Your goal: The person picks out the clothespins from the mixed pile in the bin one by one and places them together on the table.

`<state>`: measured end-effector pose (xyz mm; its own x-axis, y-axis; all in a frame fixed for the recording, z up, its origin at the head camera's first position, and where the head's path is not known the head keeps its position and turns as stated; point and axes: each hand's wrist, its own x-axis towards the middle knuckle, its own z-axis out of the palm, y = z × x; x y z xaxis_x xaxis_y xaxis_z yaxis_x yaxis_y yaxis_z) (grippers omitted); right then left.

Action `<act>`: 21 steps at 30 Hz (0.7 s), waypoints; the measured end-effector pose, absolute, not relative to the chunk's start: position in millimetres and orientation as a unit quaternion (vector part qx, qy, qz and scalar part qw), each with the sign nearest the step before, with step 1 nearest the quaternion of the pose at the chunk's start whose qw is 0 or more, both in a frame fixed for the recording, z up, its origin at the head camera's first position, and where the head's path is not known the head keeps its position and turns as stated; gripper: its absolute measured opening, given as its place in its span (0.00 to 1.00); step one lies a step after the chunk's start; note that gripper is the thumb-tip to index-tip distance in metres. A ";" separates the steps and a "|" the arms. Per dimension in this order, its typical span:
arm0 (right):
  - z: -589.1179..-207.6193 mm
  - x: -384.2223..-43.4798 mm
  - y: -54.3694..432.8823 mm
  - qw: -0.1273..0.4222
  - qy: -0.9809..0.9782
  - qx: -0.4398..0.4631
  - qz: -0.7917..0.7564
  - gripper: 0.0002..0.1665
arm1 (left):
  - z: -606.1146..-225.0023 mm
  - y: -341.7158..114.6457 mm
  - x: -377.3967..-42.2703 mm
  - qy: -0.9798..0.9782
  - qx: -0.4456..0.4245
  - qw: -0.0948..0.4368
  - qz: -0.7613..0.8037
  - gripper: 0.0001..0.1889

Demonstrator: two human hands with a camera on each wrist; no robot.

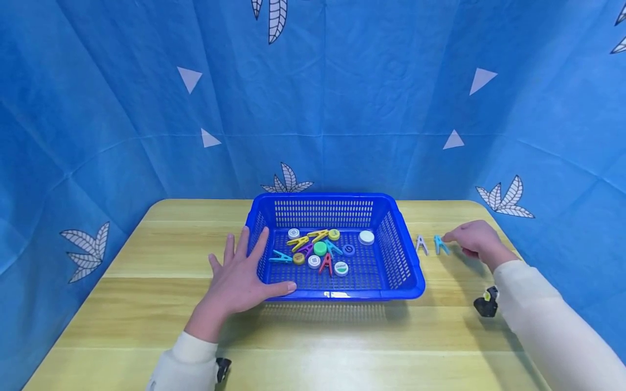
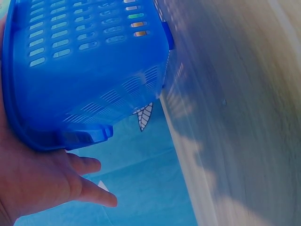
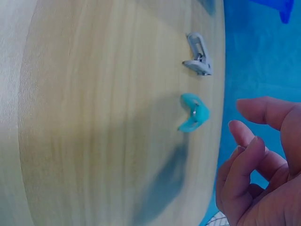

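Observation:
My left hand (image 1: 238, 283) rests with spread fingers on the left front corner of a blue plastic basket (image 1: 411, 292), its thumb along the front rim. In the left wrist view, fingers reach past the basket's outer wall (image 2: 94, 89). To the right of the basket, a teal clothespin (image 1: 440, 244) and a pale grey clothespin (image 1: 421, 244) lie on the table. My right hand (image 1: 475, 240) hovers just right of the teal one. The right wrist view has its thumb and index finger apart, the other fingers bent, and nothing between them.
Inside the basket lie several bottle caps, among them a green cap (image 1: 320, 248) and a white cap (image 1: 366, 237), mixed with clothespins such as a red clothespin (image 1: 326, 264). The wooden table (image 1: 161, 304) ends at a blue patterned curtain (image 1: 323, 108) behind it.

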<state>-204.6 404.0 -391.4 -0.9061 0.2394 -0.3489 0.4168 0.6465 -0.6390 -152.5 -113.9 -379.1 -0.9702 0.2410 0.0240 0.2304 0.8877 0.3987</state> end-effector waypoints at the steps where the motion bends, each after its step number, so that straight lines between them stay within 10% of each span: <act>1: -389.4 -204.1 403.1 0.119 0.900 0.180 -0.378 0.16 | -378.9 -113.8 -152.3 0.972 0.122 0.013 0.203 0.68; 21: -334.0 -204.0 370.3 0.096 0.913 0.134 -0.373 0.31 | -377.4 -113.5 -151.5 0.971 0.117 0.014 0.208 0.68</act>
